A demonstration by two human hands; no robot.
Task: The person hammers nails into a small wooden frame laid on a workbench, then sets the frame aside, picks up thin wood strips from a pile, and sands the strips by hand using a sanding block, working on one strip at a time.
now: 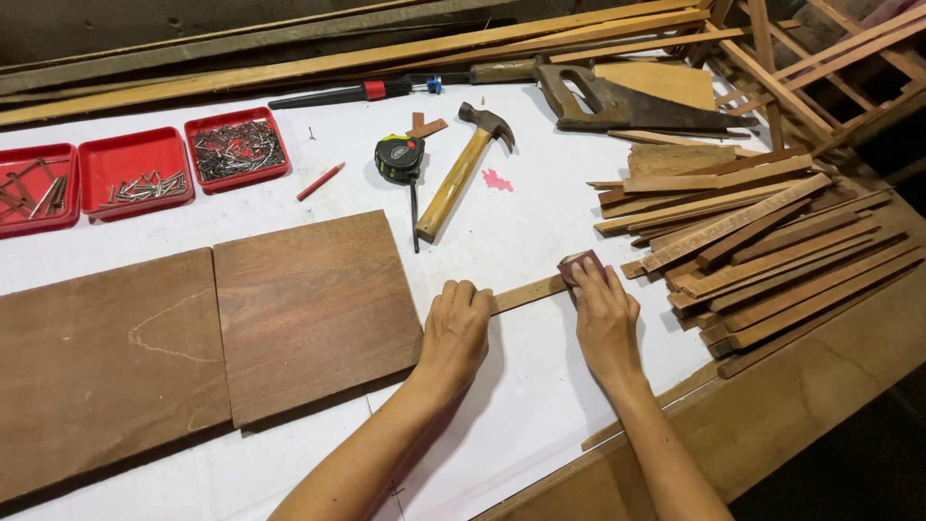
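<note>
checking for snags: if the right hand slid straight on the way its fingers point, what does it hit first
The sanding block already under the right hand's fingertips; past it, probably bare white tabletop, then the saw.

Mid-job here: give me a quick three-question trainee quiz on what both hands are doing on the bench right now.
1. True or false: the left hand presses down the wood strip.
2. What does the right hand hold on the strip? A) hammer B) sanding block C) saw
3. What fills the red trays?

Key: 1 true. 2 B, the sanding block; the hammer and saw lie apart. 3 nails.
</note>
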